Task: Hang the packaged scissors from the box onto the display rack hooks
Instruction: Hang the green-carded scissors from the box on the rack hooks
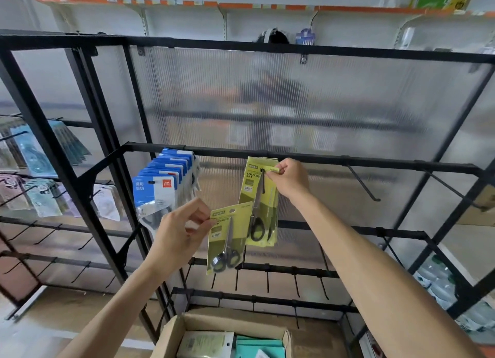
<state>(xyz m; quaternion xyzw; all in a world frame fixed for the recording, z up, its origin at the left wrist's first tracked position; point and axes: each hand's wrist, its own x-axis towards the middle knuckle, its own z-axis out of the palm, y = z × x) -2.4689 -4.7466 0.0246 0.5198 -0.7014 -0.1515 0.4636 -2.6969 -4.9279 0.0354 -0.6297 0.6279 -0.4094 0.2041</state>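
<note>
Both forearms reach up and forward from the bottom of the view toward the black display rack [294, 158]. The right hand [290, 179] is raised to the rack's middle crossbar, wrist bent slightly, thumb and forefinger pinching the upper right corner of a yellow-green scissors pack [258, 202]. That pack's hang hole sits over a black hook [263, 180] that juts from the crossbar, and the card hangs down from there, tilted a little; at least one more like card shows just behind it.

The left hand [182, 233] is lower and nearer the camera, fingers curled, pinching the top left corner of a second scissors pack [226, 238]. This pack hangs free in the air below and left of the hooked one, its upper right corner overlapping the lower left of the first pack in the view. It touches no hook.

Left of the hands, a row of blue packs [166, 180] fills a neighbouring hook on the same crossbar. To the right on that bar, two bare hooks [364, 183] stick out. At the bottom edge an open cardboard box [235, 324] stands below the rack, with more packaged goods inside.
</note>
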